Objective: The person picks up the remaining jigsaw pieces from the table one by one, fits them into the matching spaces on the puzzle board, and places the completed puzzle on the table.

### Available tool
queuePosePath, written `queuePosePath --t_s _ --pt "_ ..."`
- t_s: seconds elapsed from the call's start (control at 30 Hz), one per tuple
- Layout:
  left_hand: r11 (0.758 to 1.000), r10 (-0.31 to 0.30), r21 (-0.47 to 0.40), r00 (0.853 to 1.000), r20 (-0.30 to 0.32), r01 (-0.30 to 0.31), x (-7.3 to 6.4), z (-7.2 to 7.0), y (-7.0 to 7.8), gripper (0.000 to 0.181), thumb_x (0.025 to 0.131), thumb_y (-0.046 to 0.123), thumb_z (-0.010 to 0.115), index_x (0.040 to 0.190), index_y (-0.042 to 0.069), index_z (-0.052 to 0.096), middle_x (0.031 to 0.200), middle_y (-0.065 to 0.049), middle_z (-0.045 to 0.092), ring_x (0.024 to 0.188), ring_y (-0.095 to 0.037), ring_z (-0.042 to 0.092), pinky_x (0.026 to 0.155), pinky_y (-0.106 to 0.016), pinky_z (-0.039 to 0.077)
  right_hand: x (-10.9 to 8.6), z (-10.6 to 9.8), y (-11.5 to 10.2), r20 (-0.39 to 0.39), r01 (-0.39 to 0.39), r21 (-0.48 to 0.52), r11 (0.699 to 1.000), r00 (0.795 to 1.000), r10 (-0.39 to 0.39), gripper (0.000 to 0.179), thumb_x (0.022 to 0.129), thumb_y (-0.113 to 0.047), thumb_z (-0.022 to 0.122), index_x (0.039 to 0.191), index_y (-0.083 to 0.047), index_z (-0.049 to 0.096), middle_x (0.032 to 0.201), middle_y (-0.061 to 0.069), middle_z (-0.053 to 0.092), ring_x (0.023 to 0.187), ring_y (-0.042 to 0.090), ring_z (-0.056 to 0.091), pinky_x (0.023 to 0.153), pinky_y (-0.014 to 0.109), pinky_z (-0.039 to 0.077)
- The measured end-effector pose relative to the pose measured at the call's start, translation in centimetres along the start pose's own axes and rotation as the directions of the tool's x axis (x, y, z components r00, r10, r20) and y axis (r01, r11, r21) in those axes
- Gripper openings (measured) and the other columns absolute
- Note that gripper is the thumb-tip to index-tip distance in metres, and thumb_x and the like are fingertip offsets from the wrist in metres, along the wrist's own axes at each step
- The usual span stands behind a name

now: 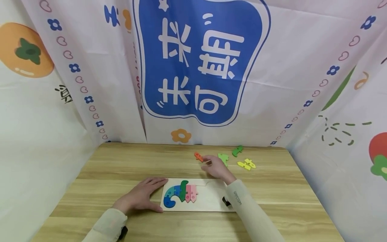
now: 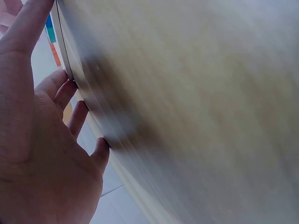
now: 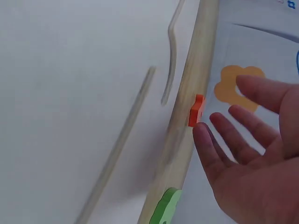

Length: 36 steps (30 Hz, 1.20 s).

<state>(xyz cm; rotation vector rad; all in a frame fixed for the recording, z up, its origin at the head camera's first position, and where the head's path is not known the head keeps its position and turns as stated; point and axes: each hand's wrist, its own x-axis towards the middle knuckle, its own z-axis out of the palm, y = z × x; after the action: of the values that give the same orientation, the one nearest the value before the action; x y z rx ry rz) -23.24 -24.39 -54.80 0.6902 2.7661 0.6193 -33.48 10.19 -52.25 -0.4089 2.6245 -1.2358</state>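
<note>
A pale wooden puzzle board (image 1: 213, 198) lies on the table, its left half filled with blue, green and pink pieces (image 1: 190, 193). My left hand (image 1: 142, 195) rests at the board's left end, fingers at its far corner and thumb at the near one. Beyond the board, my right hand (image 1: 215, 166) reaches over the table with nothing in it. Its fingertips are close to an orange puzzle piece (image 1: 198, 156). In the right wrist view the fingers (image 3: 205, 149) are spread beside that orange piece (image 3: 196, 111). A light green piece (image 1: 223, 158) lies behind the right hand.
Farther right on the wooden table (image 1: 121, 164) lie a dark green piece (image 1: 237, 151) and two yellow pieces (image 1: 244, 165). Printed cloth (image 1: 272, 101) hangs behind the table and along both sides. My right forearm (image 1: 254, 211) crosses the board's right end.
</note>
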Motion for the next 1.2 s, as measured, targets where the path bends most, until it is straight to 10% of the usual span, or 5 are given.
queuePosePath --t_s 0.2,0.37,0.87,1.2 --pt "1.0 0.018 0.015 1.0 -0.004 -0.018 0.1 0.0 0.3 0.112 0.072 0.078 0.078 0.162 0.024 0.038 0.163 -0.001 0.041 0.149 -0.035 0.036 0.117 -0.067 0.032 1.8 0.4 0.7 0.08 0.003 -0.121 0.993 0.997 0.007 0.065 0.099 -0.022 0.069 0.158 -0.016 0.044 0.166 0.01 0.038 0.153 0.038 0.034 0.123 0.06 0.028" --pt "1.0 0.014 0.018 1.0 -0.003 -0.014 0.2 -0.1 0.4 0.111 0.072 0.079 0.077 0.162 0.026 0.038 0.164 -0.001 0.041 0.149 -0.035 0.036 0.117 -0.067 0.032 1.8 0.5 0.9 0.118 -0.011 -0.176 0.984 0.993 0.032 0.067 0.1 -0.026 0.069 0.16 -0.018 0.042 0.165 0.01 0.04 0.153 0.036 0.035 0.123 0.058 0.031" --pt "1.0 -0.001 0.021 1.0 0.0 0.001 0.1 -0.2 0.1 0.111 0.072 0.078 0.077 0.162 0.026 0.037 0.164 -0.001 0.04 0.15 -0.036 0.035 0.117 -0.067 0.031 0.3 -0.8 1.8 0.026 0.032 -0.273 0.962 0.999 -0.026 0.043 0.084 -0.008 0.086 0.123 -0.006 0.072 0.104 0.005 0.07 0.095 0.018 0.063 0.09 0.042 0.056" --pt "1.0 0.004 0.019 1.0 -0.004 -0.004 -0.1 0.0 0.1 0.111 0.072 0.077 0.078 0.162 0.027 0.038 0.164 0.0 0.041 0.149 -0.036 0.036 0.116 -0.067 0.033 0.0 -1.4 2.1 0.009 0.016 -0.25 0.968 1.0 -0.014 0.024 0.088 -0.003 0.08 0.111 -0.007 0.077 0.098 0.002 0.071 0.089 0.015 0.062 0.083 0.036 0.056"
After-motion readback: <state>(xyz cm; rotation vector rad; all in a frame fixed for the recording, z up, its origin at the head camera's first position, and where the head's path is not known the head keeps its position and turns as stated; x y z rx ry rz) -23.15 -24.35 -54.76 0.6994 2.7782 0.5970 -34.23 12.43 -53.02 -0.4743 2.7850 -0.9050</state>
